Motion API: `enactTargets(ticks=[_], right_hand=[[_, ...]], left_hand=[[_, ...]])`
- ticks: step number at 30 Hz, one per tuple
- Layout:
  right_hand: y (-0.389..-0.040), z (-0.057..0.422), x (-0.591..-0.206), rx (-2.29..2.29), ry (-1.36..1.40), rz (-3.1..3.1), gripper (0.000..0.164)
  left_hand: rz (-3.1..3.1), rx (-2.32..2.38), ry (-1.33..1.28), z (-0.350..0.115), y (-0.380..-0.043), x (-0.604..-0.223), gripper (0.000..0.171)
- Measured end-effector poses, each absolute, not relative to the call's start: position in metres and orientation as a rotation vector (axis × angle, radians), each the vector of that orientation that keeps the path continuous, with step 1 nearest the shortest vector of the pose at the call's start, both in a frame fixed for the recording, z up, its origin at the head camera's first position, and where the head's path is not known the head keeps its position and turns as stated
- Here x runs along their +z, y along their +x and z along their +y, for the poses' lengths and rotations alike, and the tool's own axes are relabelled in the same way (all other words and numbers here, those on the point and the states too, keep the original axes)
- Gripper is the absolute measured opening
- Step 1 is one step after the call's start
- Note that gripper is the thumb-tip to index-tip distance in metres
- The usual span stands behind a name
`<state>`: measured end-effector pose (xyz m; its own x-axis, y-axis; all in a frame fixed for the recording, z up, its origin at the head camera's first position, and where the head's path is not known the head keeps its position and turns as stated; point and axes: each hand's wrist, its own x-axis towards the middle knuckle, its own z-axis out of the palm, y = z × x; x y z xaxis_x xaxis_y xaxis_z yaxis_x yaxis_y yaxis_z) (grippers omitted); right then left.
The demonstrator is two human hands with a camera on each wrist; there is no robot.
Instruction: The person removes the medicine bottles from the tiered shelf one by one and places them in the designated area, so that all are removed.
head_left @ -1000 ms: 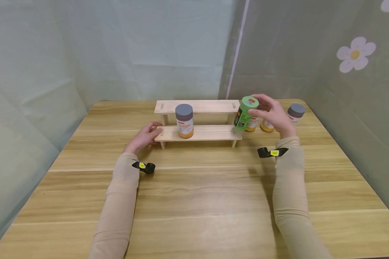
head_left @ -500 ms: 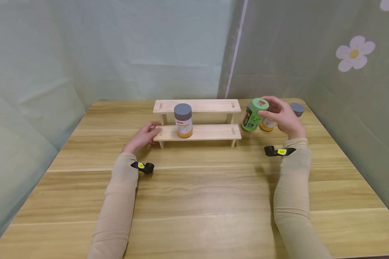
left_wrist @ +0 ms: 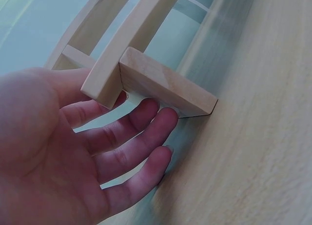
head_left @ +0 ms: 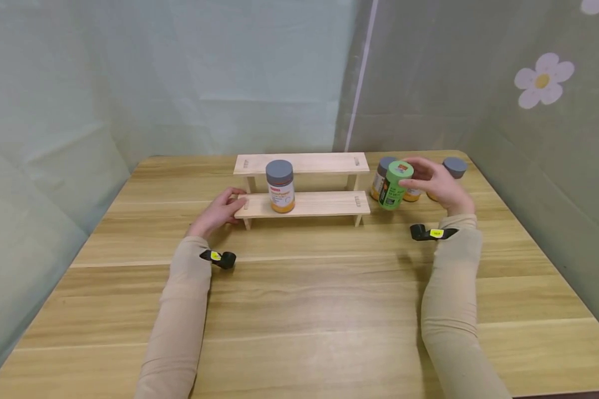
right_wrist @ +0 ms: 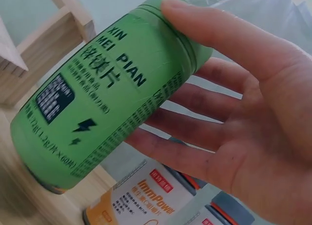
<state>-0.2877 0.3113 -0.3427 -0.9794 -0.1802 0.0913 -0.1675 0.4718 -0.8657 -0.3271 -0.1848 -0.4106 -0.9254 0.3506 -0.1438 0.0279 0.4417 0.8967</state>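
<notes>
A two-step wooden rack (head_left: 324,204) stands at the back of the table. My left hand (head_left: 219,209) grips the left end of its lower step; in the left wrist view the fingers curl beneath the plank beside the leg (left_wrist: 165,83). On that step a grey-lidded supplement bottle (head_left: 281,194) stands upright. Right of the rack, my right hand (head_left: 438,185) holds a green supplement bottle (head_left: 393,191) near its lid, thumb on the near side and fingers behind. The green bottle leans slightly; whether its base touches the table, I cannot tell.
Behind the green bottle stand grey-lidded bottles: one left of it (head_left: 381,176), another partly hidden (head_left: 412,195), and a third (head_left: 454,167) behind my right hand. The rack's upper step (head_left: 299,162) is bare. Curtains hang behind the table (head_left: 299,288).
My right hand has carried the green bottle rightward from the rack's right end, then slightly toward me. The grey-lidded bottle behind it shows again. My left hand stays on the rack.
</notes>
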Motion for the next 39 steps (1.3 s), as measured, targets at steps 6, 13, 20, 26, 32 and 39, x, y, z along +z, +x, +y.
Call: enactTargets(ticks=[6, 13, 20, 26, 32, 39], right_hand=[[-0.291, 0.313, -0.350, -1.508, -0.347, 2.649, 0.050], [-0.293, 0.313, -0.356, -1.491, -0.341, 2.613, 0.050], [-0.294, 0.313, -0.359, -1.453, -0.316, 2.573, 0.053], [-0.295, 0.314, -0.362, -1.504, -0.345, 2.539, 0.054], [-0.294, 0.318, -0.364, -1.570, -0.419, 2.493, 0.054], [-0.291, 0.318, -0.359, -1.667, -0.534, 2.535, 0.055]], left_hand=[[2.398, 1.466, 0.325, -0.185, -0.327, -0.409, 0.050], [2.400, 1.465, 0.323, -0.185, -0.327, -0.409, 0.050], [2.391, 1.478, 0.312, -0.185, -0.326, -0.410, 0.049], [2.372, 1.520, 0.311, -0.183, -0.324, -0.409, 0.048], [2.376, 1.529, 0.313, -0.183, -0.326, -0.409, 0.047], [2.386, 1.506, 0.326, -0.182, -0.325, -0.410, 0.047]])
